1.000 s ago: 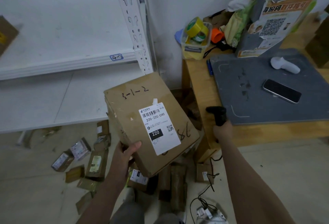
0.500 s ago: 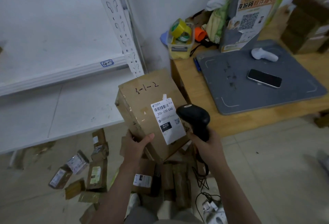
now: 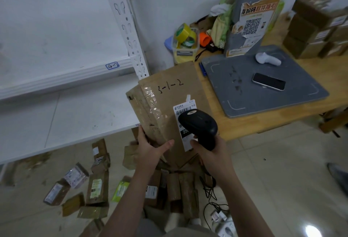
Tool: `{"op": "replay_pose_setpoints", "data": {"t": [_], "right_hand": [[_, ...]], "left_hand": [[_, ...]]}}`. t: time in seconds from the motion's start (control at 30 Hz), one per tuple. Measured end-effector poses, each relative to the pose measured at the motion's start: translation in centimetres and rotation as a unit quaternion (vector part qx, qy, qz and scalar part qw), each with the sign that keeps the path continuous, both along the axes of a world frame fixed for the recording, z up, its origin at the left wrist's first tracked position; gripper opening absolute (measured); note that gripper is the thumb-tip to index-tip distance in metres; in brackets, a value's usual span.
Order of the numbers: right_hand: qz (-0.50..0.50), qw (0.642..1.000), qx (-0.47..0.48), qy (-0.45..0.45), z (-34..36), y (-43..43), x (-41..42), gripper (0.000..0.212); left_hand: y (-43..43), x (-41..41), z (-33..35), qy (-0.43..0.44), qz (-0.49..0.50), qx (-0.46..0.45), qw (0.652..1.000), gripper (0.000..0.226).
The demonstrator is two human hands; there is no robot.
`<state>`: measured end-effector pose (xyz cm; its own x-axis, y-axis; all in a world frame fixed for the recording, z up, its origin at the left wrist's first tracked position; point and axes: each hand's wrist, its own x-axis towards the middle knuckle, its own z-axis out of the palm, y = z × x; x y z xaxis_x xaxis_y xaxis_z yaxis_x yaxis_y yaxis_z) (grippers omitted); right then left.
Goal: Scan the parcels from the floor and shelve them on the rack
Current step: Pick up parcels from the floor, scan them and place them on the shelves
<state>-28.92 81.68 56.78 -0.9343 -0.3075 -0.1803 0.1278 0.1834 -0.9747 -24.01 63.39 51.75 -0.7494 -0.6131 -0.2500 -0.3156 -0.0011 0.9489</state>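
The left hand (image 3: 150,148) holds a brown cardboard parcel (image 3: 169,93) up in the air, in front of the rack (image 3: 122,16) and just beside the corner of the desk (image 3: 263,122). It grips the parcel at the lower corner: the thumb lies flat on the front face, and the other fingers (image 3: 141,133) are wrapped around the taped left edge. The parcel is tilted, with its top leaning away from the camera. On its front is written "3-1-2", and below that is a white shipping label (image 3: 183,108).

The right hand (image 3: 212,152) grips a black barcode scanner (image 3: 199,124) – the fingers are curled round the handle, and the head of the scanner is right in front of the label and covers part of it. A black cable (image 3: 211,186) hangs from the scanner down to the floor (image 3: 273,171).

On the floor below the hands lie many small parcels (image 3: 96,186), scattered next to the lowest shelf (image 3: 75,116) of the rack.

On the desk there is a grey platform (image 3: 263,97) with a dark phone (image 3: 269,81) and a white handheld scanner (image 3: 267,59) on it. A clear box with tape rolls (image 3: 185,39) stands at the back-left corner, and brown boxes (image 3: 316,29) are stacked at the right side – they look blurred.
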Motion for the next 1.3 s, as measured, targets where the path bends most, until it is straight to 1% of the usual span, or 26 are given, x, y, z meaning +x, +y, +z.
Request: {"op": "replay_pose_setpoints", "data": {"t": [0.2,0.4,0.53,0.8,0.93,1.1,1.2,1.3], "right_hand": [[-0.014,1.0,0.007,-0.009,-0.4,0.3,1.3,0.008],[-0.017,1.0,0.022,0.001,-0.7,0.6,2.2,0.006],[-0.02,1.0,0.022,0.002,-0.8,0.7,3.0,0.008],[-0.016,1.0,0.016,-0.003,-0.8,0.8,3.6,0.007],[-0.021,1.0,0.017,-0.004,-1.1,1.0,3.6,0.007],[-0.052,0.999,0.003,-0.016,-1.9,1.1,3.3,0.011],[-0.061,0.998,-0.018,-0.026,-2.3,1.3,2.4,0.016],[-0.094,0.995,-0.015,-0.035,-3.4,1.9,0.6,0.03]], "left_hand": [[0.5,1.0,0.3,0.014,-0.002,0.013,1.0,0.149],[1.1,1.9,0.3,0.016,-0.003,0.007,1.0,0.129],[1.3,2.4,0.3,0.016,0.001,0.001,1.0,0.129],[1.5,3.1,0.3,0.021,0.015,0.022,0.999,0.127],[1.5,3.2,0.3,0.028,0.023,0.039,0.999,0.139],[1.4,3.2,0.0,0.05,0.047,0.061,0.996,0.137],[1.4,3.3,-0.3,0.055,0.052,0.075,0.994,0.13],[1.3,2.9,-0.8,0.053,0.075,0.08,0.993,0.107]]}}
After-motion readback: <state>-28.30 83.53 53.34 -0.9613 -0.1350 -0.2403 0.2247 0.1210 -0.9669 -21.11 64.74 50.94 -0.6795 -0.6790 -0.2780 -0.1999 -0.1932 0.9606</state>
